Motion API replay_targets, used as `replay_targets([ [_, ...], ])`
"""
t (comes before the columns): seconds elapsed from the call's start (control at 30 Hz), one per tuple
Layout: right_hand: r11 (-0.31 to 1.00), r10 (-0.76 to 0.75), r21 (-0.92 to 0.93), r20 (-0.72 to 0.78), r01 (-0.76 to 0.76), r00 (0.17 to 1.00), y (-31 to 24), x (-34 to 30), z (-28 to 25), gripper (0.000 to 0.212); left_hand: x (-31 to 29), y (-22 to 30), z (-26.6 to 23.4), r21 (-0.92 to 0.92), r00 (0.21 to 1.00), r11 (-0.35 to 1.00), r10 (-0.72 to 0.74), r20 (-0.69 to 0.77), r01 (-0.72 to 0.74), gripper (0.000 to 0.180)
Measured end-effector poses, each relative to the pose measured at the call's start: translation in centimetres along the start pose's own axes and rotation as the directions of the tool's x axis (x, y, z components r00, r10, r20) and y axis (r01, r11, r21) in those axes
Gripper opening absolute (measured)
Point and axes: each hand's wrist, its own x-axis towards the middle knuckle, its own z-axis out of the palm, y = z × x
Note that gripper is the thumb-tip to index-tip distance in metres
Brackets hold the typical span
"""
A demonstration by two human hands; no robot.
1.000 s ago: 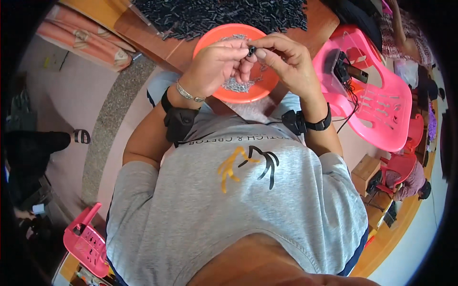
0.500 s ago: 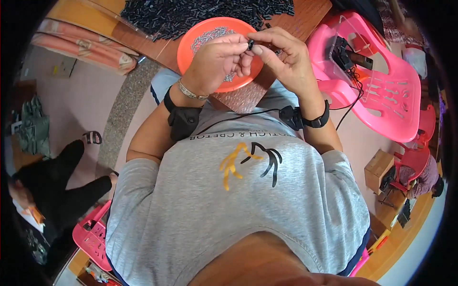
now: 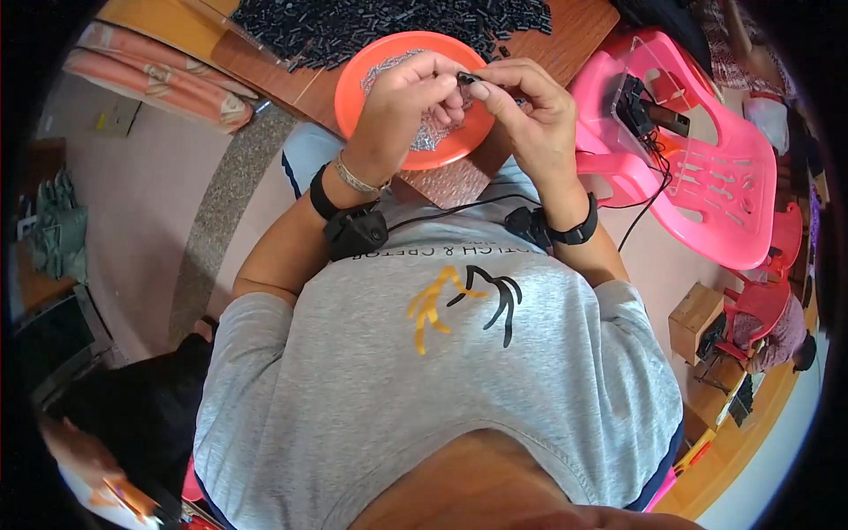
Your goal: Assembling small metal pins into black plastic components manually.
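Between the fingertips of both hands sits a small black plastic piece (image 3: 466, 79), partly covered by the fingers. My left hand (image 3: 413, 97) pinches it from the left, its lower fingers curled in. My right hand (image 3: 530, 102) grips it from the right with thumb and forefinger. Both hands are above an orange round basin (image 3: 352, 104), which holds many small silvery metal parts (image 3: 427, 137). Whether a metal part is also in the fingers, I cannot tell. Beyond the basin lies a large heap of small black pieces (image 3: 389, 31).
The basin rests on a brown wooden table (image 3: 574, 25). At the right, a pink plastic chair (image 3: 724, 203) carries a clear tray with black devices and cables. A cardboard box (image 3: 695, 320) stands farther right, near a seated person. Another person in black (image 3: 132, 397) is at the lower left.
The person in black at the left has moved lower in the view. Both my hands stay at the black piece above the basin, with only slight finger shifts.
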Motion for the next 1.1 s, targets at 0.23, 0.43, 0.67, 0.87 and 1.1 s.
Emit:
replay_targets([
  [0.23,0.999,0.031,0.023,-0.041,-0.030,0.999,0.1,-0.4,0.3,0.010,-0.2,0.3,0.7,0.695,0.915,0.636,0.395,0.079,-0.335,0.012],
  [0.43,0.999,0.025,-0.045,0.006,-0.024,1.000,-0.2,-0.6,0.7,0.010,0.0,0.2,0.5,0.755,0.755,0.388,0.620,0.211,-0.529,0.009],
  [0.67,0.996,0.074,0.055,0.053,-0.077,0.996,-0.2,-0.7,0.9,0.010,0.0,0.1,-0.1,0.746,0.722,0.351,0.647,0.244,-0.566,0.012],
  [0.87,0.977,0.152,0.126,0.143,-0.170,0.978,-0.4,-1.0,1.5,0.012,-0.4,-0.8,-0.6,0.663,0.704,0.443,0.686,0.184,-0.604,0.013],
  [1.1,0.947,0.245,0.169,0.170,-0.273,0.954,-0.7,-0.9,1.6,0.013,-0.6,-1.1,-1.1,0.585,0.786,0.593,0.605,0.129,-0.553,0.012],
])
